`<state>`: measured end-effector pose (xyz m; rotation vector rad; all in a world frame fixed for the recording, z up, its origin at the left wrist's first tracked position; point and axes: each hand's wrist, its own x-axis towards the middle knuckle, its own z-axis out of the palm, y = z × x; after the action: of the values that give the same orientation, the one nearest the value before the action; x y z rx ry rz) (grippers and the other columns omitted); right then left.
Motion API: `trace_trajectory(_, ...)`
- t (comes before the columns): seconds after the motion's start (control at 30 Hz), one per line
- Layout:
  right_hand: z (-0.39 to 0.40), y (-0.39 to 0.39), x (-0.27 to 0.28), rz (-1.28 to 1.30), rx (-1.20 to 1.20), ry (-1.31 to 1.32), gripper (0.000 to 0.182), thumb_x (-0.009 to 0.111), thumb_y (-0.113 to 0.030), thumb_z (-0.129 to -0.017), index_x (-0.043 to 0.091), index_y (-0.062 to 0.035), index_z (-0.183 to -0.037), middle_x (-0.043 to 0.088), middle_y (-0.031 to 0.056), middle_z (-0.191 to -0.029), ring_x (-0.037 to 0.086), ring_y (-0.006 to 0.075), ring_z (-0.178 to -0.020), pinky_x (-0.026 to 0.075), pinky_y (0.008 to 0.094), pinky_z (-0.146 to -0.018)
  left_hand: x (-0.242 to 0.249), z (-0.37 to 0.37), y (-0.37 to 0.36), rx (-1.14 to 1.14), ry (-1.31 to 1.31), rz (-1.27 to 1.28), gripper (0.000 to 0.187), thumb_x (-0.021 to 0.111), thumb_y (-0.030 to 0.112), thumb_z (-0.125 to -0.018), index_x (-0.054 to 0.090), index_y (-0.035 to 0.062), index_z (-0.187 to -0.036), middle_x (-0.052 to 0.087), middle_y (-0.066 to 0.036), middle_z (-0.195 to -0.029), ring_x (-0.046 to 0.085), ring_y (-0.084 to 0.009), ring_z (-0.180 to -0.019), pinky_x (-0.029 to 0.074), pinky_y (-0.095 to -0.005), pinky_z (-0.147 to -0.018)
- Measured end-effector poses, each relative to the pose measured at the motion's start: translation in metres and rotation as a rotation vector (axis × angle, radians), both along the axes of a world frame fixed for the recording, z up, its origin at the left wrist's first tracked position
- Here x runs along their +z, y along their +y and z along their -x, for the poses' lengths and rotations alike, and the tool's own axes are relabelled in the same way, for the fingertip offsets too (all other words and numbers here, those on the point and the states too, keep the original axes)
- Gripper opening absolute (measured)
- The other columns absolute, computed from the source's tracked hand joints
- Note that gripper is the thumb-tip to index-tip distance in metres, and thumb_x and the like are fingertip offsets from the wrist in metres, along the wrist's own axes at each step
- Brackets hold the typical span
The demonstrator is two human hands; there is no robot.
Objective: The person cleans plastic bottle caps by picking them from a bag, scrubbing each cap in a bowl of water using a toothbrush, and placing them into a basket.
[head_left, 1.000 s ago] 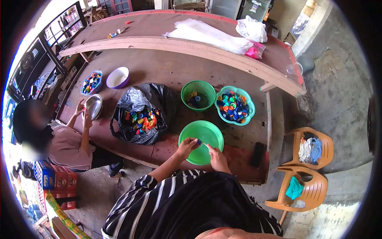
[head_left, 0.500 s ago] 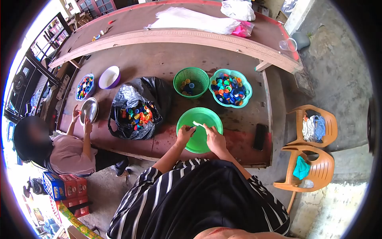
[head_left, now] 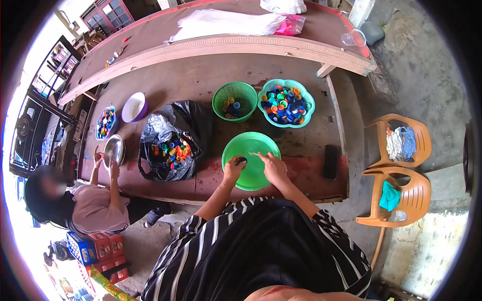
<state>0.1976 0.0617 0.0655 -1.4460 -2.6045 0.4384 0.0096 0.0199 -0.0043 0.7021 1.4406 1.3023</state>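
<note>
Over the light green basin (head_left: 251, 181) my left hand (head_left: 233, 170) is closed round a dark bottle cap (head_left: 241, 160). My right hand (head_left: 274, 167), also over the basin, pinches a thin pale tool (head_left: 254, 154) that looks like a toothbrush; most of its handle is hidden by the fingers. Its tip points towards the cap, with a gap between them. Behind the basin stands a green basket (head_left: 221, 106) with several caps (head_left: 233, 107) in it. Beside it a turquoise scalloped basket (head_left: 312, 105) is heaped with coloured caps (head_left: 284, 104).
A black plastic bag (head_left: 193, 120) of caps lies left of the basin. Further left, a person (head_left: 98, 203) handles something at a metal bowl (head_left: 120, 149). A purple bowl (head_left: 142, 113) and a small basket of caps (head_left: 106, 123) are nearby. A dark phone-like slab (head_left: 330, 162) lies right.
The view has shifted slightly. My right hand has drawn the brush-like tool away from my left fingers and tilted it. The dark cap in my left hand now shows more clearly.
</note>
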Motion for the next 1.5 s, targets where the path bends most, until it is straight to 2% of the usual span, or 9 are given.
trace_trajectory(0.1, 0.002, 0.011, -0.018, -0.034, 0.109, -0.14, 0.052, 0.054, -0.006, -0.081, 0.054, -0.0168, -0.132, 0.058, 0.0108, -0.107, 0.065, 0.0293, -0.081, 0.055, 0.0396, -0.066, -0.002, 0.001, -0.001, 0.026, -0.052, 0.025, 0.03, 0.063, 0.0, -0.085, 0.054, -0.0087, -0.112, 0.064, -0.015, -0.097, 0.065, -0.0173, -0.083, 0.057, -0.0267, -0.075)
trace_trajectory(0.23, 0.013, -0.009, 0.018, 0.032, 0.048, 0.159, 0.054, 0.053, -0.006, -0.082, 0.05, -0.0162, -0.135, 0.057, 0.0107, -0.107, 0.065, 0.0295, -0.08, 0.054, 0.0404, -0.063, 0.001, 0.006, 0.005, 0.103, -0.166, 0.047, 0.032, 0.059, -0.002, -0.087, 0.049, -0.0112, -0.117, 0.061, -0.016, -0.102, 0.065, -0.0208, -0.09, 0.059, -0.0291, -0.08)
trace_trajectory(0.43, 0.004, -0.013, 0.026, 0.09, -0.07, 0.173, 0.049, 0.053, -0.004, -0.084, 0.053, -0.0148, -0.132, 0.058, 0.0094, -0.103, 0.064, 0.0298, -0.08, 0.054, 0.0396, -0.065, 0.006, 0.009, 0.007, 0.066, -0.31, 0.011, 0.027, 0.058, -0.006, -0.087, 0.049, -0.0093, -0.112, 0.06, -0.014, -0.101, 0.064, -0.0206, -0.092, 0.058, -0.0312, -0.083)
trace_trajectory(0.73, 0.009, 0.014, -0.013, -0.105, 0.055, -0.051, 0.053, 0.056, -0.004, -0.081, 0.054, -0.0176, -0.132, 0.057, 0.0096, -0.101, 0.064, 0.0288, -0.08, 0.054, 0.0385, -0.067, -0.014, 0.016, 0.009, 0.009, 0.148, -0.014, 0.032, 0.066, -0.006, -0.08, 0.054, -0.0037, -0.108, 0.062, -0.01, -0.097, 0.064, -0.017, -0.089, 0.053, -0.0267, -0.08)
trace_trajectory(0.83, 0.012, 0.005, 0.007, 0.025, 0.034, 0.096, 0.053, 0.055, -0.005, -0.081, 0.054, -0.0172, -0.132, 0.057, 0.0106, -0.101, 0.064, 0.0301, -0.08, 0.054, 0.0393, -0.067, -0.007, 0.01, 0.01, 0.07, 0.308, 0.013, 0.028, 0.069, -0.005, -0.076, 0.058, -0.004, -0.102, 0.067, -0.012, -0.097, 0.065, -0.0146, -0.088, 0.052, -0.0282, -0.08)
trace_trajectory(0.97, 0.016, -0.007, 0.038, 0.169, 0.087, 0.101, 0.052, 0.054, -0.006, -0.082, 0.052, -0.0148, -0.133, 0.057, 0.0118, -0.104, 0.065, 0.0317, -0.081, 0.054, 0.0418, -0.066, -0.019, 0.015, 0.012, 0.034, 0.131, 0.028, 0.03, 0.069, -0.004, -0.077, 0.058, -0.0033, -0.105, 0.067, -0.013, -0.095, 0.066, -0.0164, -0.088, 0.052, -0.0283, -0.081)
trace_trajectory(1.17, 0.011, 0.011, -0.026, -0.055, 0.039, -0.068, 0.053, 0.055, -0.004, -0.081, 0.051, -0.0133, -0.133, 0.057, 0.01, -0.105, 0.065, 0.029, -0.08, 0.054, 0.0408, -0.064, 0.004, 0.003, 0.01, 0.106, 0.027, 0.082, 0.029, 0.066, -0.002, -0.081, 0.059, -0.0049, -0.109, 0.067, -0.013, -0.095, 0.066, -0.0175, -0.086, 0.053, -0.0277, -0.079)
trace_trajectory(1.43, 0.009, -0.003, 0.017, 0.077, 0.012, 0.109, 0.053, 0.054, -0.003, -0.081, 0.051, -0.0125, -0.134, 0.056, 0.01, -0.104, 0.065, 0.0288, -0.081, 0.054, 0.0397, -0.064, -0.005, 0.009, 0.015, 0.012, -0.102, 0.017, 0.035, 0.066, -0.001, -0.082, 0.057, -0.0093, -0.115, 0.064, -0.012, -0.098, 0.064, -0.0169, -0.086, 0.055, -0.027, -0.08)
trace_trajectory(1.5, 0.01, 0.003, 0.017, 0.055, 0.016, 0.13, 0.053, 0.054, -0.003, -0.082, 0.051, -0.0124, -0.134, 0.057, 0.0103, -0.105, 0.065, 0.0292, -0.081, 0.054, 0.0399, -0.064, -0.006, 0.013, 0.02, -0.031, 0.131, 0.022, 0.035, 0.07, 0.003, -0.08, 0.061, -0.008, -0.112, 0.065, -0.01, -0.097, 0.063, -0.0146, -0.084, 0.053, -0.0265, -0.078)
